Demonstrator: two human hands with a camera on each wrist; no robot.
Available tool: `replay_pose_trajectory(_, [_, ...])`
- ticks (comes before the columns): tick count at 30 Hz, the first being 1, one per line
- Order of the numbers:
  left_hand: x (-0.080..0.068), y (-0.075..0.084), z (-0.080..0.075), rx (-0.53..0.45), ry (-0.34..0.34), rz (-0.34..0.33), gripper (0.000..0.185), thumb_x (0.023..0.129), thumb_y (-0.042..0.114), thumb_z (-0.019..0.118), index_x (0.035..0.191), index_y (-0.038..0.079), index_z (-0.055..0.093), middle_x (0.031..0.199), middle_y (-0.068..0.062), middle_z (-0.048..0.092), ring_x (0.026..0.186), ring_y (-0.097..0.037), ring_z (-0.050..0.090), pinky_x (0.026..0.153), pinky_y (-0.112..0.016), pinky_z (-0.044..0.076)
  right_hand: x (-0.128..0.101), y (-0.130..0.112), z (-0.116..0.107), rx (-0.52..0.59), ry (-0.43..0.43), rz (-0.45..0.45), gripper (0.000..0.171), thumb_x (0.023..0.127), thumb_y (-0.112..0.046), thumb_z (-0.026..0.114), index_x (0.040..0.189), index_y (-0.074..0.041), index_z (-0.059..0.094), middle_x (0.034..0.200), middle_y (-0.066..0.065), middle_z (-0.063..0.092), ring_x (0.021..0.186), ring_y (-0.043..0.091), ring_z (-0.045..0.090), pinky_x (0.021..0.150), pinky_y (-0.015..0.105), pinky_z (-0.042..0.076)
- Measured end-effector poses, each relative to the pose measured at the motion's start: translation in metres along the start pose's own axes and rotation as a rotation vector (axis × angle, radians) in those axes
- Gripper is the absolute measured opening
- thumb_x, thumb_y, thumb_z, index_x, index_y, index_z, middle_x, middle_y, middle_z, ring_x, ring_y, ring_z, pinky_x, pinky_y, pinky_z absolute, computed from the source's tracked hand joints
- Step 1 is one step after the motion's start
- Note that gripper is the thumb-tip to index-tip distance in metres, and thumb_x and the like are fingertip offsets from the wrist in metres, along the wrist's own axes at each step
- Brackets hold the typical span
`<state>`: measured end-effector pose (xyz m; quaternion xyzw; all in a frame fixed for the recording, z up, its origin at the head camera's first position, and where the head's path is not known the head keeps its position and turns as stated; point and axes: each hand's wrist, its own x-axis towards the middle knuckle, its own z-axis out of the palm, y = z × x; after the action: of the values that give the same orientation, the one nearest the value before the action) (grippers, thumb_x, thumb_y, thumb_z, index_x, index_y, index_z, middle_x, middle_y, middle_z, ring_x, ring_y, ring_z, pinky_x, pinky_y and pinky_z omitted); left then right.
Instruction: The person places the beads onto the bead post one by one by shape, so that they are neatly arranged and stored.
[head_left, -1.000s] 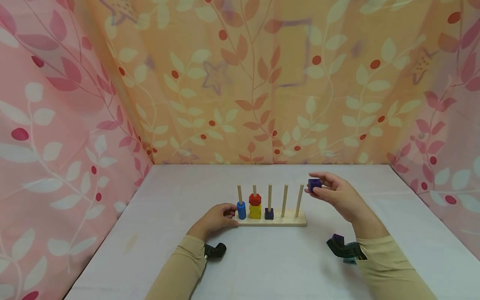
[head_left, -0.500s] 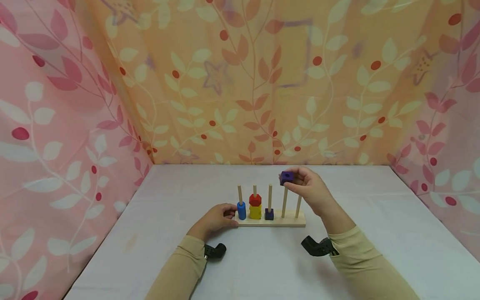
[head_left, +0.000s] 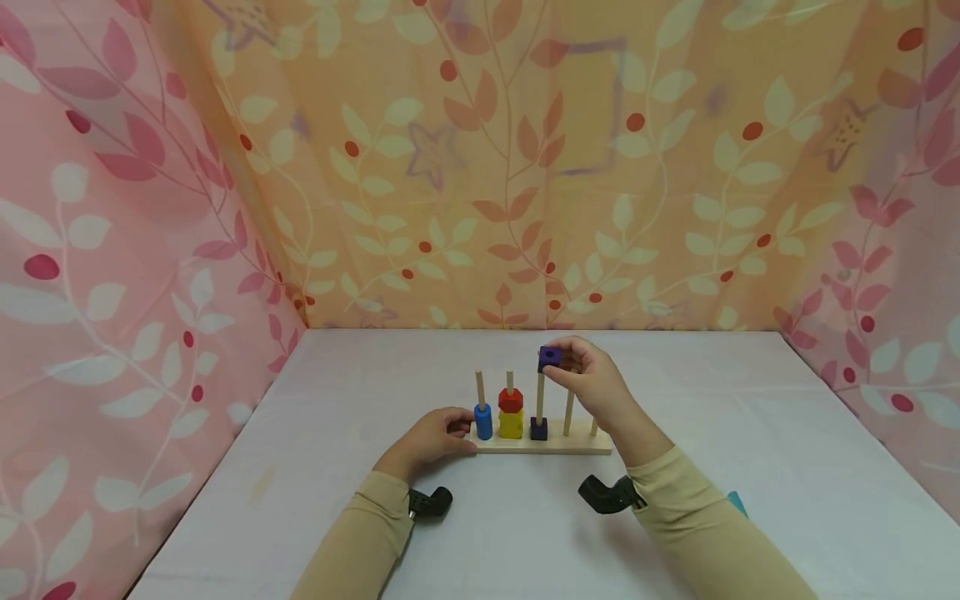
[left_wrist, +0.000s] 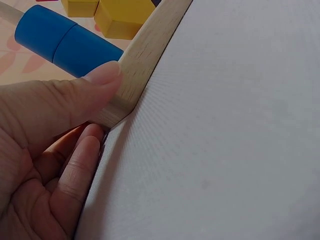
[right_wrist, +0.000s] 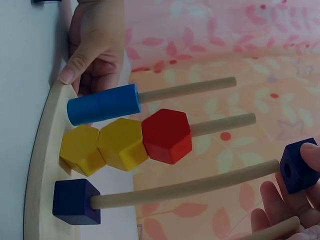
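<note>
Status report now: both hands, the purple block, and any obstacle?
Left hand holds wooden base. Right hand pinches purple block at third peg top. Nothing blocks.

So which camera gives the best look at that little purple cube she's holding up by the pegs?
The right wrist view: the purple cube fills the corner, its hole facing the third peg, pinched by the right hand. The head view shows the cube small at that peg's tip. The left wrist view misses it entirely.

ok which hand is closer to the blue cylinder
Left. The left hand grips the end of the wooden base right beside the blue cylinder. The right hand is farther off, holding a purple cube at the top of the third peg.
</note>
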<state>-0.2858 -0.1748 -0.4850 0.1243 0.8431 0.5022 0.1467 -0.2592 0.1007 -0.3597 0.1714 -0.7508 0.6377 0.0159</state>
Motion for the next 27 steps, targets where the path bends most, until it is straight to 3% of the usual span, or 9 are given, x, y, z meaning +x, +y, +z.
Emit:
replay_pose_trajectory(6, [0.001, -0.001, 0.001, -0.019, 0.004, -0.027, 0.050, 0.070, 0.023, 0.080, 0.115, 0.013, 0.059, 0.106, 0.000, 0.058, 0.096, -0.016, 0.052, 0.092, -0.033, 0.043, 0.001, 0.007, 0.003, -0.062, 0.013, 0.044, 0.030, 0.086, -0.012, 0.064, 0.114, -0.006, 0.056, 0.103, 0.014, 0.055, 0.085, 0.023, 0.052, 0.077, 0.028, 0.047])
replay_pose_trajectory(12, [-0.001, 0.001, 0.001, -0.023, 0.005, -0.030, 0.050, 0.070, 0.023, 0.079, 0.115, 0.013, 0.059, 0.107, -0.001, 0.058, 0.097, -0.017, 0.052, 0.093, -0.034, 0.043, -0.001, 0.013, 0.006, -0.089, -0.008, 0.076, 0.029, 0.086, -0.012, 0.064, 0.113, -0.007, 0.057, 0.100, 0.013, 0.056, 0.085, 0.025, 0.050, 0.076, 0.029, 0.047])
replay_pose_trajectory(21, [-0.001, 0.002, 0.000, -0.020, 0.004, -0.018, 0.049, 0.070, 0.022, 0.079, 0.114, 0.013, 0.060, 0.107, 0.000, 0.058, 0.097, -0.016, 0.052, 0.093, -0.033, 0.043, -0.002, 0.024, 0.011, -0.052, 0.031, 0.148, 0.048, 0.083, -0.006, 0.066, 0.126, -0.008, 0.044, 0.109, 0.014, 0.050, 0.095, 0.024, 0.051, 0.083, 0.030, 0.047])
replay_pose_trajectory(27, [-0.001, 0.001, 0.000, -0.019, 0.006, -0.017, 0.048, 0.070, 0.023, 0.080, 0.113, 0.015, 0.061, 0.106, 0.000, 0.058, 0.096, -0.016, 0.052, 0.092, -0.033, 0.044, -0.006, 0.038, 0.015, -0.041, 0.058, 0.191, 0.043, 0.082, -0.006, 0.067, 0.119, -0.004, 0.046, 0.107, 0.013, 0.053, 0.094, 0.022, 0.052, 0.083, 0.029, 0.047])
